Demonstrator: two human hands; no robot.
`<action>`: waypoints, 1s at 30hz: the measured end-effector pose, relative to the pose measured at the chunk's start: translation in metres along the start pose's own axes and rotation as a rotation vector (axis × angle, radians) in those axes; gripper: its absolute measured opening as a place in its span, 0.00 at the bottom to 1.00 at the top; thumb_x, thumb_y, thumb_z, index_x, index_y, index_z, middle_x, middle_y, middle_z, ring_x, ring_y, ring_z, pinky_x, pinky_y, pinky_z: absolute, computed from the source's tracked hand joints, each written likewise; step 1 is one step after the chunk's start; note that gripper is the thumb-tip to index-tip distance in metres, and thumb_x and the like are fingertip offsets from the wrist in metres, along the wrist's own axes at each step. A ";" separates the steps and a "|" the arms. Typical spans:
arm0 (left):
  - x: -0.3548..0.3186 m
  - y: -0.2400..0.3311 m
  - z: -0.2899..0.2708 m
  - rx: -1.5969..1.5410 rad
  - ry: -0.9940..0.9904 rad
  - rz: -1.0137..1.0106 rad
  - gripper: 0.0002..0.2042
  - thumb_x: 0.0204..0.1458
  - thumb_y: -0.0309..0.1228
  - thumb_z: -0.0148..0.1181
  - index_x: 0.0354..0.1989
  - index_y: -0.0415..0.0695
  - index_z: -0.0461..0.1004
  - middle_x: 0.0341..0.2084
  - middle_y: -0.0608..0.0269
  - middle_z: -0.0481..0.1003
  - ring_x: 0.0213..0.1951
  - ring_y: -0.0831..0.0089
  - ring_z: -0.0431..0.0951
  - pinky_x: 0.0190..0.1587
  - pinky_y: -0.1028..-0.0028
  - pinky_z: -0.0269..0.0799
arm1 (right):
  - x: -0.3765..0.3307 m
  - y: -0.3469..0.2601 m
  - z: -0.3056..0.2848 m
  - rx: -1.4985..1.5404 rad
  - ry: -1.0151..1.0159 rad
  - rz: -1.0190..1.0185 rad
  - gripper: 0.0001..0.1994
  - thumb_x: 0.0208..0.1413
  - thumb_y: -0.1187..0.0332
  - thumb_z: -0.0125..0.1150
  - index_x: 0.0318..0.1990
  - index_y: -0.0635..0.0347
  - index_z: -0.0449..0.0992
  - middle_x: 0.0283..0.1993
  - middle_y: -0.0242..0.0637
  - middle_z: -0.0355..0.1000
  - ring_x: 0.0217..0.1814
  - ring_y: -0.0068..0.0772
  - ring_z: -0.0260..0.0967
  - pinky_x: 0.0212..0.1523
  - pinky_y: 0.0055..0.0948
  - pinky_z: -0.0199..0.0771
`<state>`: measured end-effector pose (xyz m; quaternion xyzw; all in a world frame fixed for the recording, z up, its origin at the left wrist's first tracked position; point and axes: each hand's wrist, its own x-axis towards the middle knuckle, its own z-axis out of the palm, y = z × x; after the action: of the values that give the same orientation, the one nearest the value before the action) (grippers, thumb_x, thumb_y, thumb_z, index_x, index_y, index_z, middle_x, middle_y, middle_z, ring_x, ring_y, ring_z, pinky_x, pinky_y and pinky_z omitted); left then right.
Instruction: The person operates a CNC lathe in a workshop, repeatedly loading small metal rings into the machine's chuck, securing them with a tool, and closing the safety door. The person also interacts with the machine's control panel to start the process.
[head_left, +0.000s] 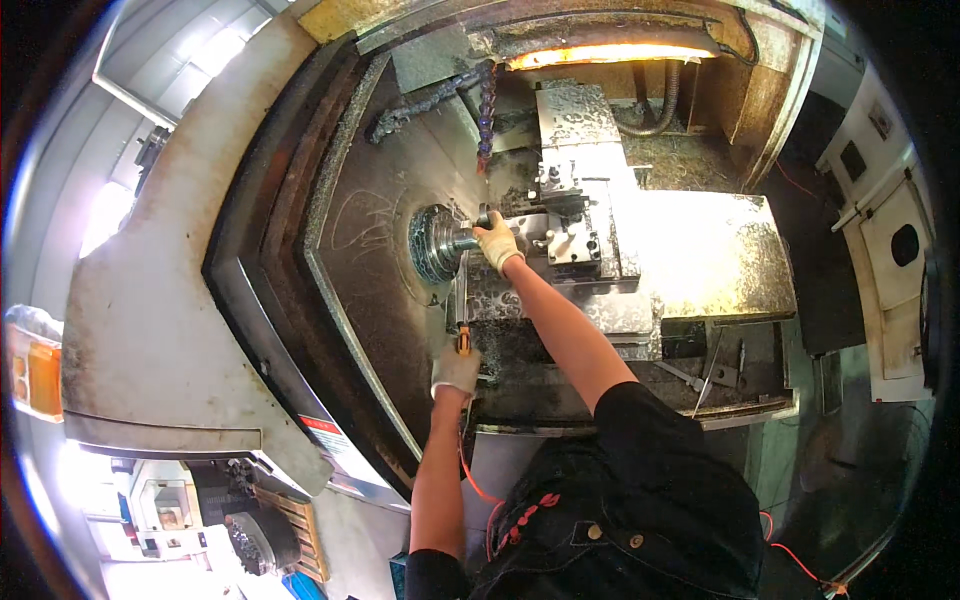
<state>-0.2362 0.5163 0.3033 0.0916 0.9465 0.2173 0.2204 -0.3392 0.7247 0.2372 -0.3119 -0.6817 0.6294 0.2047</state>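
You had one red-and-white rectangular label [322, 432] on the machine's grey door edge, at about eight o'clock from your left hand [455, 370]. No packages or screens showed.

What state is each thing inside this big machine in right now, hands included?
Right hand: gloved, gripping the metal workpiece.
Metal workpiece: seated in the chuck.
Left hand: gloved, holding an orange-handled tool.
Machine lamp: lit.
Coolant hose: hanging, no flow visible.
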 end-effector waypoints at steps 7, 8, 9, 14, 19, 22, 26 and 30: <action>0.053 0.012 0.000 0.369 0.024 0.247 0.17 0.40 0.37 0.50 0.38 0.39 0.69 0.36 0.42 0.71 0.40 0.49 0.70 0.43 0.60 0.65 | 0.034 0.065 0.012 0.039 0.058 -0.120 0.16 0.55 0.63 0.44 0.46 0.65 0.65 0.40 0.50 0.68 0.44 0.44 0.64 0.44 0.32 0.62; 0.049 0.029 -0.001 0.304 0.017 0.175 0.17 0.40 0.37 0.49 0.37 0.38 0.69 0.36 0.41 0.70 0.41 0.49 0.71 0.44 0.60 0.65 | 0.033 0.074 0.010 0.090 0.022 -0.093 0.17 0.55 0.62 0.45 0.45 0.66 0.65 0.39 0.47 0.68 0.43 0.40 0.64 0.43 0.30 0.62; 0.041 0.043 -0.008 0.239 0.024 0.089 0.18 0.40 0.36 0.49 0.37 0.38 0.69 0.36 0.41 0.70 0.41 0.49 0.71 0.44 0.60 0.65 | 0.025 0.077 0.013 0.146 -0.029 -0.069 0.17 0.55 0.62 0.46 0.45 0.67 0.66 0.39 0.44 0.69 0.42 0.36 0.64 0.43 0.29 0.62; 0.050 0.031 -0.009 0.199 0.042 0.013 0.18 0.41 0.37 0.49 0.39 0.38 0.68 0.37 0.42 0.70 0.41 0.50 0.71 0.44 0.61 0.65 | 0.003 0.055 0.010 0.384 -0.174 0.030 0.19 0.52 0.58 0.52 0.47 0.60 0.66 0.40 0.35 0.68 0.40 0.28 0.62 0.42 0.26 0.61; 0.029 0.016 0.007 0.058 -0.029 0.052 0.17 0.41 0.35 0.51 0.39 0.39 0.67 0.34 0.45 0.71 0.38 0.50 0.71 0.42 0.62 0.65 | 0.004 0.059 0.010 0.544 -0.191 0.016 0.23 0.50 0.61 0.56 0.52 0.54 0.58 0.42 0.37 0.66 0.43 0.29 0.60 0.44 0.26 0.59; 0.010 0.026 0.002 -0.001 -0.045 0.067 0.17 0.40 0.35 0.52 0.39 0.40 0.67 0.34 0.46 0.72 0.39 0.51 0.71 0.41 0.62 0.65 | 0.011 0.066 0.013 0.503 -0.160 -0.045 0.23 0.47 0.62 0.58 0.51 0.54 0.61 0.42 0.36 0.66 0.42 0.27 0.60 0.43 0.25 0.60; -0.004 0.006 -0.001 0.019 0.000 0.031 0.17 0.40 0.36 0.52 0.39 0.42 0.67 0.35 0.46 0.71 0.39 0.50 0.71 0.41 0.60 0.65 | -0.006 0.049 0.019 0.617 -0.284 0.094 0.26 0.44 0.61 0.61 0.52 0.57 0.63 0.45 0.38 0.67 0.43 0.28 0.62 0.44 0.24 0.62; -0.007 0.011 -0.003 0.013 -0.005 0.066 0.18 0.40 0.37 0.52 0.40 0.43 0.67 0.35 0.45 0.71 0.39 0.49 0.70 0.42 0.60 0.65 | 0.010 0.054 -0.003 0.303 -0.307 -0.053 0.27 0.43 0.61 0.62 0.52 0.56 0.64 0.50 0.42 0.65 0.49 0.27 0.61 0.48 0.23 0.59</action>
<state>-0.2307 0.5237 0.3132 0.1248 0.9438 0.2181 0.2148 -0.3350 0.7346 0.1833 -0.1599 -0.6103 0.7593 0.1595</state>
